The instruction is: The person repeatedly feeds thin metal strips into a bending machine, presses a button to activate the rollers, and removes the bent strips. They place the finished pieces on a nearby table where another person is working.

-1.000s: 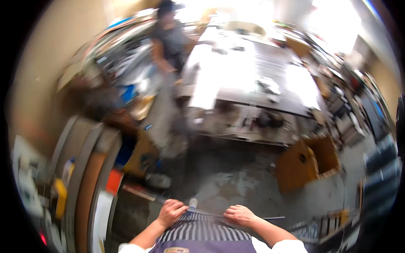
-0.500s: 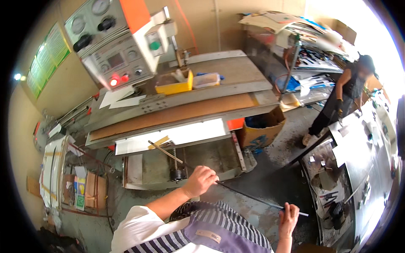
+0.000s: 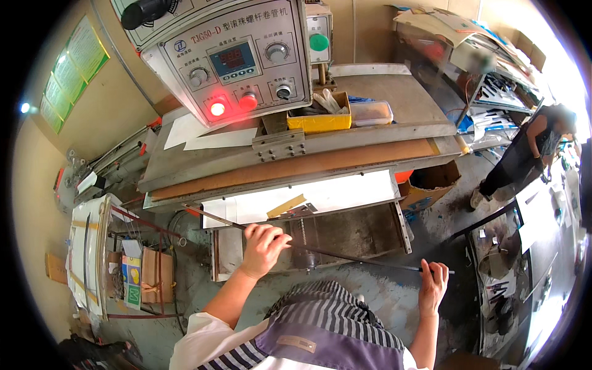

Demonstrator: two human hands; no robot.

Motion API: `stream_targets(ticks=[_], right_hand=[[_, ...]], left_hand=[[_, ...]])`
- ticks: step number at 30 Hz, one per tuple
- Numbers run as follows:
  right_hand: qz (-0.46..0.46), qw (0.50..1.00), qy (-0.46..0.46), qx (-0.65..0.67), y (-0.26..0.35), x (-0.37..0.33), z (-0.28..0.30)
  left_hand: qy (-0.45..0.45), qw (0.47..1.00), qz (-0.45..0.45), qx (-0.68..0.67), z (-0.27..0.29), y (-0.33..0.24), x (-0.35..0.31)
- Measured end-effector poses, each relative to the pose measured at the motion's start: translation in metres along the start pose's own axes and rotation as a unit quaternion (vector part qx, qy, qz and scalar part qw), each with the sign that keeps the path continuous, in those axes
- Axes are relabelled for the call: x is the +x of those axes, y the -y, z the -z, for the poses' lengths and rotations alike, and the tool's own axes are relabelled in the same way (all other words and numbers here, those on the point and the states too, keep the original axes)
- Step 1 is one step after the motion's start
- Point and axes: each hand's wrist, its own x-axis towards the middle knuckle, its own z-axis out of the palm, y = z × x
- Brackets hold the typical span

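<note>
A long thin rod (image 3: 351,256), dark along its middle with a paler left end, stretches across in front of me. My left hand (image 3: 264,248) is closed around it left of its middle. Close to the rod's right tip, my right hand (image 3: 433,285) holds it with bent fingers. The left end of the rod reaches up to the front edge of the machine bed (image 3: 345,161), overlapping the white strip (image 3: 250,209) under it. Beneath the rod is an open metal trough (image 3: 364,231) with a vertical spring (image 3: 303,233) at its middle.
A control box (image 3: 237,74) with knobs and lit red lamps stands over the bed. A yellow box (image 3: 319,122) and a clear tray (image 3: 372,113) sit on top. To the left is a rack (image 3: 161,246) with cartons. At the right, another person (image 3: 524,151) stands by a workbench (image 3: 546,271).
Both hands have risen with the rod, which now lies more level. Its left end has come over the machine's front edge. The view has shifted, bringing the control box nearer.
</note>
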Motion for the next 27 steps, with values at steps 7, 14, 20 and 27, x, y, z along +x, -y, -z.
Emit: stream_targets(ticks=[7, 14, 20, 27], right_hand=[[0.027, 0.998, -0.035, 0.036, 0.031, 0.044, -0.018], [0.068, 0.993, -0.063, 0.073, 0.043, 0.079, -0.024], [0.082, 0.992, -0.066, 0.073, 0.036, 0.091, -0.024], [0.096, 0.99, -0.043, 0.099, 0.032, 0.099, -0.037]], left_hand=[[-0.046, 0.997, 0.018, 0.061, 0.027, 0.032, -0.012], [-0.067, 0.992, 0.055, 0.091, 0.043, 0.038, -0.023], [-0.078, 0.99, 0.059, 0.104, 0.039, 0.032, -0.018], [-0.037, 0.99, 0.078, 0.109, 0.031, 0.034, -0.028]])
